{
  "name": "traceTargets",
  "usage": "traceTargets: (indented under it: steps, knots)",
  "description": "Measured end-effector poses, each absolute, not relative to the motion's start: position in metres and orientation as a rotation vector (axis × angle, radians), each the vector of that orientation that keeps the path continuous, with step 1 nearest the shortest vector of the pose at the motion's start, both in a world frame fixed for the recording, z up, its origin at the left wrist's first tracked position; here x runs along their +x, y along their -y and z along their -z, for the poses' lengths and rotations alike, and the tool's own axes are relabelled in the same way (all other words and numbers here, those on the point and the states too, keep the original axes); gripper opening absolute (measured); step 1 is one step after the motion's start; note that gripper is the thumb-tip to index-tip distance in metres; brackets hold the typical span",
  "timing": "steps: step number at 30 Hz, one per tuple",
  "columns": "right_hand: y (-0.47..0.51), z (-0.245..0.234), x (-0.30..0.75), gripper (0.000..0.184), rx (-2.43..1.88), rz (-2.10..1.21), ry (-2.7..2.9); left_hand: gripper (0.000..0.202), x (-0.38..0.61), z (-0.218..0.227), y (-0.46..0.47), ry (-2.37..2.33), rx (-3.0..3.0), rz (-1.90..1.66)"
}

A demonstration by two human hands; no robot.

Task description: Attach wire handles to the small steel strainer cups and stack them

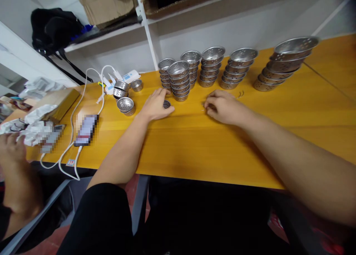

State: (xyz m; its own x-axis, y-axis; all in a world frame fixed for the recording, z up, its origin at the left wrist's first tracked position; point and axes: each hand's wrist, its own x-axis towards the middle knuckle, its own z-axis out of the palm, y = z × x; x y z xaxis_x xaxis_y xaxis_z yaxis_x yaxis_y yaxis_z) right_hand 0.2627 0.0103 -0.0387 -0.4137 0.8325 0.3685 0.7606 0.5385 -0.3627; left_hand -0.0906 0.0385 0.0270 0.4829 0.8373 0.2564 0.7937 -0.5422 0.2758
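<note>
My left hand (pixel 158 105) lies on the table with thumb and fingers curved around a small dark round metal piece (pixel 166 104), mostly hidden by the palm. Just behind it rises a stack of perforated metal cups (pixel 179 78). To the right, my right hand (pixel 224 107) is closed in a pinch low over the tabletop. Thin bits of curved wire (pixel 203 106) show at its fingertips, partly hidden and blurred. Another small curved wire piece (pixel 240 94) lies behind that hand.
More stacks of perforated cups (pixel 213 65) line the back; the right one (pixel 280 67) leans. Loose cups (pixel 126 105) stand left, near a phone (pixel 86 130) with white cables (pixel 72 117). Another person's hand (pixel 12 149) is at the far left. Shelves hold cardboard boxes (pixel 107 4).
</note>
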Motion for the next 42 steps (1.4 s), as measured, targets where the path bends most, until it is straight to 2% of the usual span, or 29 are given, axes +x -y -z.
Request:
traceTargets:
  steps: [3,7,10,13,17,20,30,34,38,40,42]
  knots:
    - [-0.009,0.032,0.265,0.015,-1.367,-0.151,2.25,0.063,-0.086,-0.027,-0.037,-1.399,2.598,-0.606]
    - [0.0,0.025,0.256,0.042,-1.269,-0.156,2.262,0.059,-0.078,-0.034,-0.027,-1.38,2.627,-0.469]
    - [0.006,0.024,0.247,0.063,-1.157,-0.199,2.306,0.068,-0.075,-0.038,-0.021,-1.395,2.629,-0.401]
    - [0.008,0.027,0.242,0.074,-1.086,-0.258,2.345,0.076,-0.072,-0.039,-0.019,-1.424,2.618,-0.361]
    - [0.007,0.029,0.242,0.074,-1.044,-0.255,2.357,0.091,-0.067,-0.04,-0.017,-1.469,2.582,-0.268]
    - [0.008,0.028,0.242,0.074,-1.017,-0.257,2.354,0.093,-0.065,-0.041,-0.015,-1.507,2.562,-0.247]
    - [0.007,0.03,0.24,0.071,-0.982,-0.304,2.363,0.04,-0.067,-0.037,-0.018,-1.415,2.715,-0.576]
    - [0.007,0.03,0.24,0.069,-0.968,-0.298,2.364,0.033,-0.069,-0.049,-0.016,-1.412,2.709,-0.659]
    - [0.009,0.029,0.238,0.066,-0.982,-0.305,2.37,0.026,-0.097,-0.085,-0.014,-1.595,2.609,-0.776]
    - [0.01,0.029,0.237,0.064,-0.998,-0.308,2.374,0.036,-0.124,-0.105,-0.011,-1.745,2.472,-0.824]
    - [0.011,0.029,0.236,0.063,-1.014,-0.308,2.38,0.057,-0.155,-0.118,-0.005,-2.005,2.228,-0.869]
